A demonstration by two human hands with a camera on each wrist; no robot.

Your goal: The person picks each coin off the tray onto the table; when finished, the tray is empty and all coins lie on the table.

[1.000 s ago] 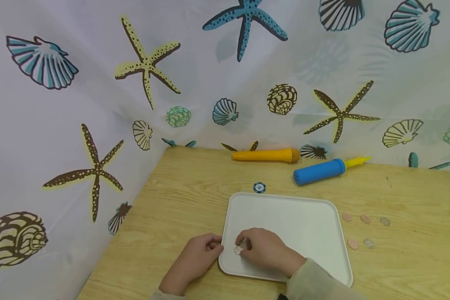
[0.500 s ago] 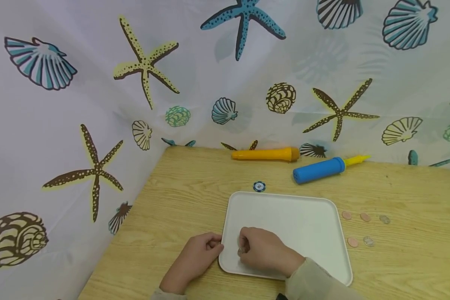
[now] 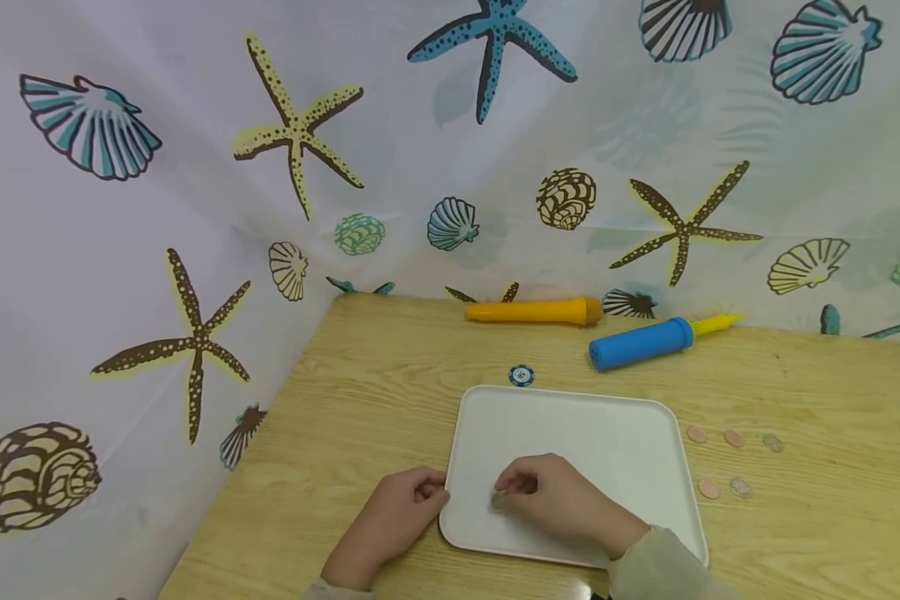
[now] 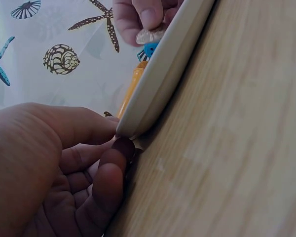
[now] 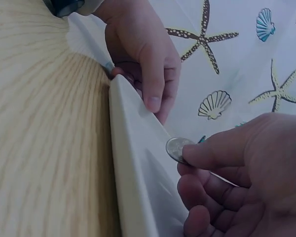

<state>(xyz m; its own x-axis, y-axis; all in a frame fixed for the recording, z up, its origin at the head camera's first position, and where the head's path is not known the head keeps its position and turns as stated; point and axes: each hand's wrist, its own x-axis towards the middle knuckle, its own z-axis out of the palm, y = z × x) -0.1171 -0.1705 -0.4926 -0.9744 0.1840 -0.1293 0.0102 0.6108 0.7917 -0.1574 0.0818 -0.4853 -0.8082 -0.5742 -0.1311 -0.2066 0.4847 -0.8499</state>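
A silver coin [image 5: 175,149] is pinched between the thumb and fingers of my right hand [image 3: 562,504], over the left part of a white rectangular tray [image 3: 592,437]. The left wrist view also catches this coin [image 4: 150,35] beyond the tray's rim [image 4: 153,84]. My left hand [image 3: 401,512] grips the tray's left edge. Its thumb lies at the top of the rim and its curled fingers are against the underside, as the left wrist view shows.
Right of the tray lie 3 copper-coloured coins [image 3: 733,438] and two silver ones [image 3: 741,487]. Behind it are a blue-and-white poker chip [image 3: 521,375], an orange toy microphone [image 3: 532,312] and a blue hand pump [image 3: 641,343] with a yellow nozzle. A shell-print curtain [image 3: 420,150] borders the wooden table.
The silver coin lay on the tray under my right fingertips; now my right hand has it pinched and has shifted slightly right. My left hand stays at the tray's edge.
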